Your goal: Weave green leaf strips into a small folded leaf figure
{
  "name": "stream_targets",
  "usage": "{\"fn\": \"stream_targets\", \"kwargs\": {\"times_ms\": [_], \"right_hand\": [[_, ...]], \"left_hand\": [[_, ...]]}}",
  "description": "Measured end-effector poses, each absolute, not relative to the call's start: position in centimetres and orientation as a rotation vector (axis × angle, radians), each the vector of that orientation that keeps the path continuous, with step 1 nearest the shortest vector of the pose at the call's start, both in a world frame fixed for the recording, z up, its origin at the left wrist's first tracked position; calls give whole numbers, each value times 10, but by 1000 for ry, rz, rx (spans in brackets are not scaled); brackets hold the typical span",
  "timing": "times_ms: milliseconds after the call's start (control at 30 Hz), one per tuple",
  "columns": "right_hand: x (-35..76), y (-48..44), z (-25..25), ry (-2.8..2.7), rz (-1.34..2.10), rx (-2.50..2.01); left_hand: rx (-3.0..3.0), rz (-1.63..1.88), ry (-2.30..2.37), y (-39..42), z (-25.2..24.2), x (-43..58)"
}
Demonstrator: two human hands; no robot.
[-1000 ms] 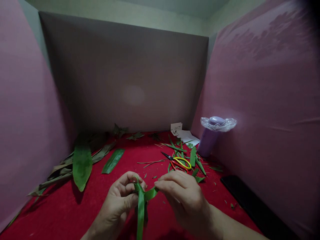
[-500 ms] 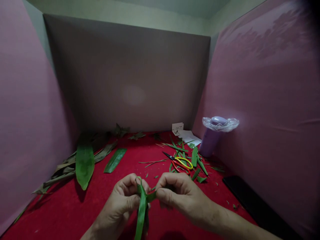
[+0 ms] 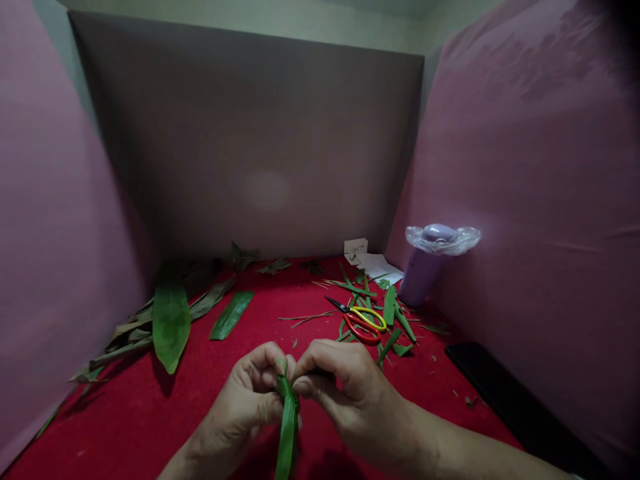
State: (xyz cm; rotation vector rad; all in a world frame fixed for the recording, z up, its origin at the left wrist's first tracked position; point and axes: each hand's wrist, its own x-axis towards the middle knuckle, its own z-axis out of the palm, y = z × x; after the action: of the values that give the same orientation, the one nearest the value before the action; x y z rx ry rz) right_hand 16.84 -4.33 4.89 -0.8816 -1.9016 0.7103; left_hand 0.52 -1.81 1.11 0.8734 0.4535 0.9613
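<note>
One leaf strip [image 3: 287, 427] is pinched by left hand [image 3: 237, 400] and right hand [image 3: 353, 397], purple bottle [image 3: 421, 275] standing beyond.

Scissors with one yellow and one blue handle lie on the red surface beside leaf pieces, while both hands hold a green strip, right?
Not quite: the scissors have a red handle, not a blue one, beside the yellow handle, as the head view shows. They lie on the red surface beside leaf pieces, and the left hand and right hand hold the green strip.
</note>
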Motion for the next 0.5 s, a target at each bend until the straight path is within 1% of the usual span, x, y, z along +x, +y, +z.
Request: {"fn": "stream_targets", "kwargs": {"times_ms": [133,333,500], "right_hand": [[168,-42,50,-1928,652,-841],[171,-36,52,-1992,432,-849],[171,-32,57,-2059,399,-824]], "left_hand": [[899,947,496,-19,12,5],[879,908,604,-22,12,6],[900,912,588,-20,13,6]]}}
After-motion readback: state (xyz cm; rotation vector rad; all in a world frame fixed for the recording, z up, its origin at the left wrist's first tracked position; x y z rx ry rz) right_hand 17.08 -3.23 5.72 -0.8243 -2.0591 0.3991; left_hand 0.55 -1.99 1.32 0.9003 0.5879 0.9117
